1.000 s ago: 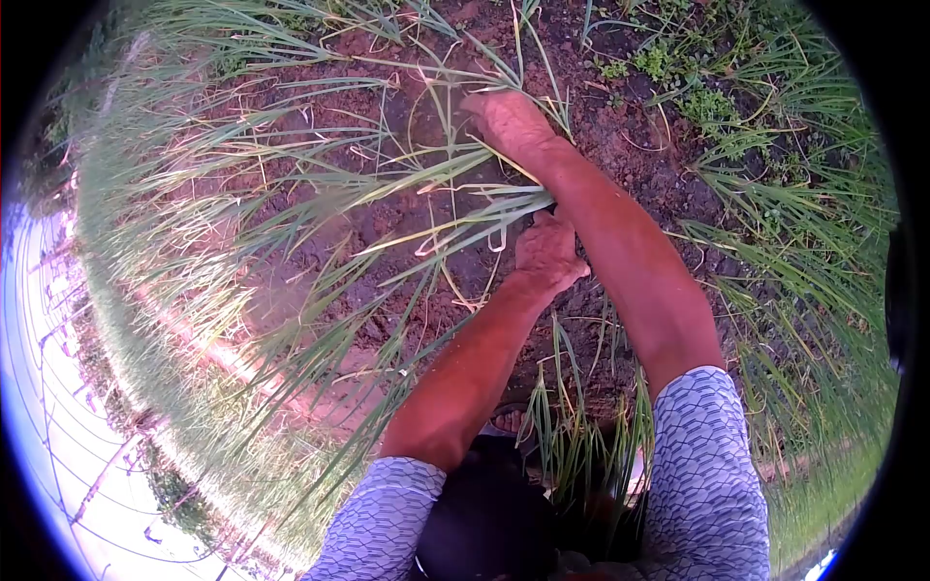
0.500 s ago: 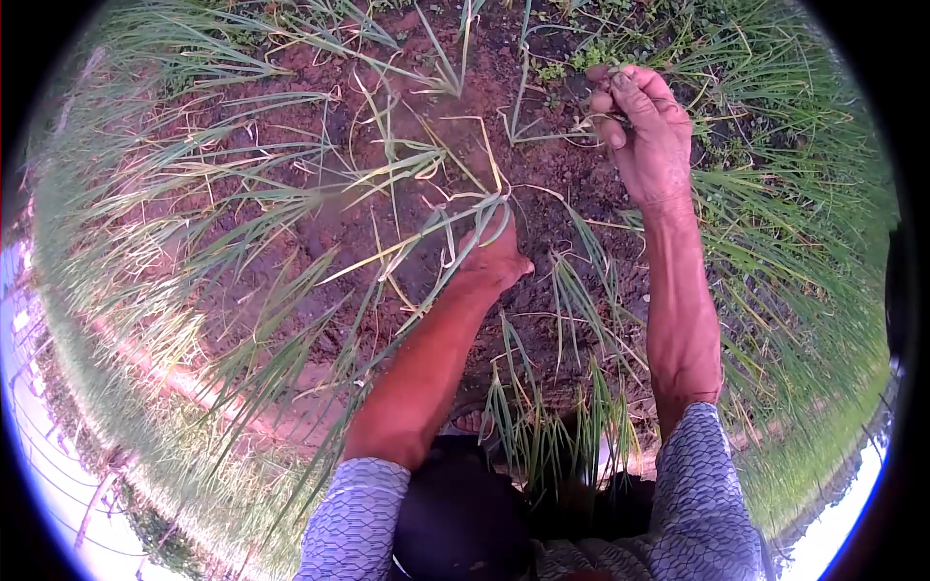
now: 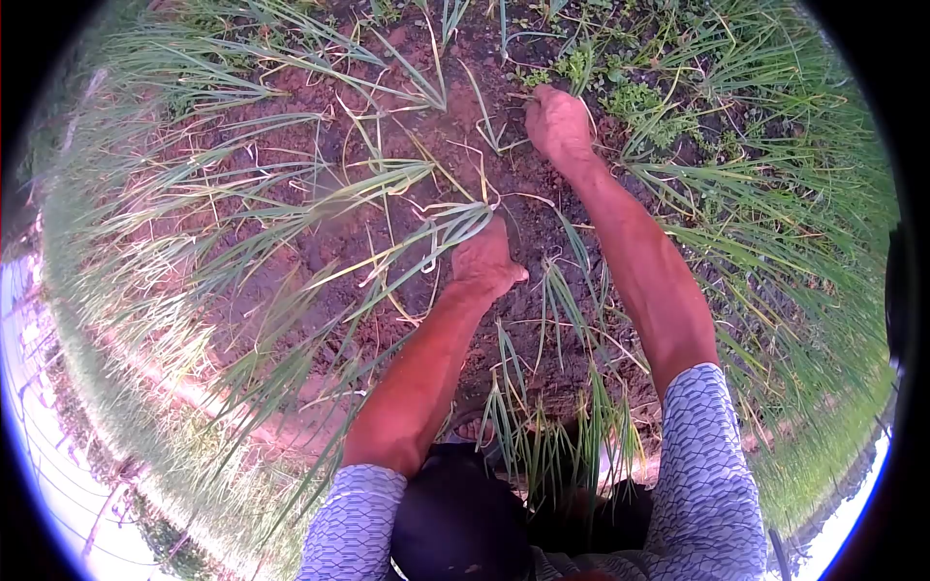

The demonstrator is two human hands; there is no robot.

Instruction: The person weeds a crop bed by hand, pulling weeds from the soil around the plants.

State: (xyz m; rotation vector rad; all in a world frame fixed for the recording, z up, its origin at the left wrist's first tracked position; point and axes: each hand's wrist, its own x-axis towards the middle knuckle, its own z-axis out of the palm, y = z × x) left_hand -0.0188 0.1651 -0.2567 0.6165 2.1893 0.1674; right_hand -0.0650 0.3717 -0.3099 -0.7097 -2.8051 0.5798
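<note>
My left hand is down at the dark soil, its thumb sticking out to the right. The long leaves of an onion-like plant droop over it and hide its other fingers. Farther forward, my right hand reaches down to the ground with its fingers curled in. Its fingertips point at the soil beside low leafy weeds; whatever they pinch is out of sight. Another slender green plant stands just left of that hand.
Several more long-leaved plants grow in the soil around both hands. Dense green leaves crowd the right side, and paler ones the left. My dark-clad knee is at the bottom.
My right hand has moved forward and to the left, from raised with pinched fingers down to the soil by the weeds. My left hand has stayed nearly in place.
</note>
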